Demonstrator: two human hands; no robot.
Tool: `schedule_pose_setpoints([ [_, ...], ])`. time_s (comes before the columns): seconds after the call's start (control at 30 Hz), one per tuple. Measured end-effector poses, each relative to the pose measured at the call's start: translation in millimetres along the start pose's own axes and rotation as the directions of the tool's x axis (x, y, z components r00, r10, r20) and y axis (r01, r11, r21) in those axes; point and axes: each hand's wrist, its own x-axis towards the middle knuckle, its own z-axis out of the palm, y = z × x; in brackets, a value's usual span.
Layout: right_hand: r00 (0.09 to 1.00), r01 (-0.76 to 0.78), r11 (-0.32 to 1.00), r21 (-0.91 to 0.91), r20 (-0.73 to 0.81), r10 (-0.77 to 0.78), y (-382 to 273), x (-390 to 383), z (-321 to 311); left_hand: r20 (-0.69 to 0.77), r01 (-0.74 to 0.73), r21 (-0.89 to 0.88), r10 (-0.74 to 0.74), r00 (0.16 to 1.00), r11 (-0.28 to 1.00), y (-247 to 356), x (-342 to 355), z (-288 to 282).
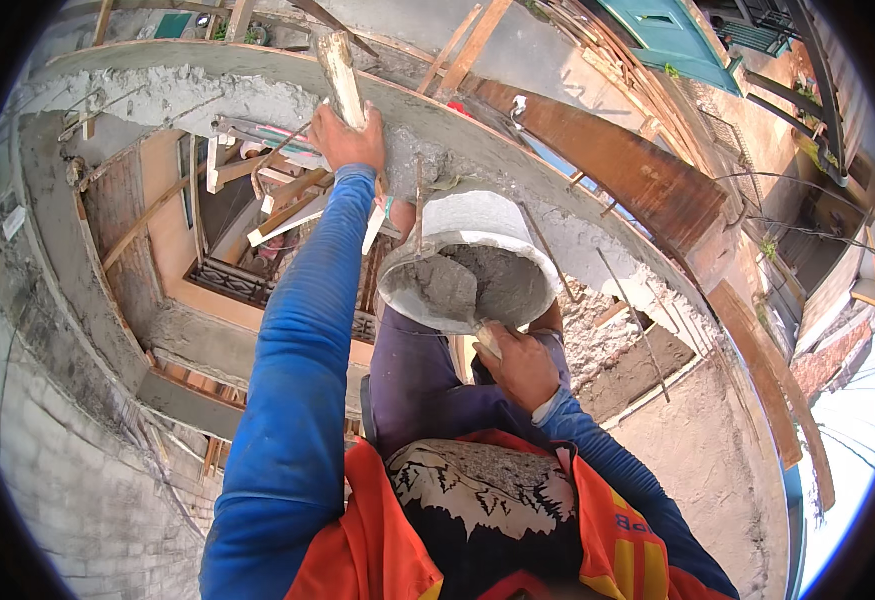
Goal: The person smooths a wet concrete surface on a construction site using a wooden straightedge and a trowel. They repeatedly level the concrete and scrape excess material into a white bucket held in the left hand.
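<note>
At the top, my left hand [349,142] is wrapped round a rough piece of wood [338,72] that rises above the concrete ledge [257,62]. In front of my body, the fingers of my right hand [523,372] are closed on the handle of a trowel [445,290]. The blade lies in grey mortar [513,278] inside a white, cement-crusted bucket [479,216]. This bucket is tilted so its mouth faces me, above my legs in purple trousers [409,375]. Part of the handle is hidden by my fingers.
Bare steel rods [633,318] stick up around the ledge. To the left, an opening drops to a lower level with loose wood and a metal grille [227,285]. A wide brown board [617,165] leans on the right, with stacked planks [622,75] beyond.
</note>
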Motion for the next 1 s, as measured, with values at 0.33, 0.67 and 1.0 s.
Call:
schedule_pose_setpoints([
  [0.33,0.969,0.186,0.977,0.109,0.147,-0.201,69.6,-22.3,-35.6,0.015,0.004,-0.036,-0.003,1.0,0.999,3.8,3.9,0.1],
  [0.67,0.938,0.136,0.93,0.341,0.257,-0.231,-32.6,-72.5,-165.4,0.334,-0.01,-0.196,0.077,0.94,0.981,-36.4,-109.5,-120.7],
  [1.0,0.914,-0.074,0.889,0.453,0.388,-0.121,-163.2,45.3,-332.8,0.034,-0.073,-0.042,0.075,0.997,0.996,-88.2,64.3,-162.2],
])
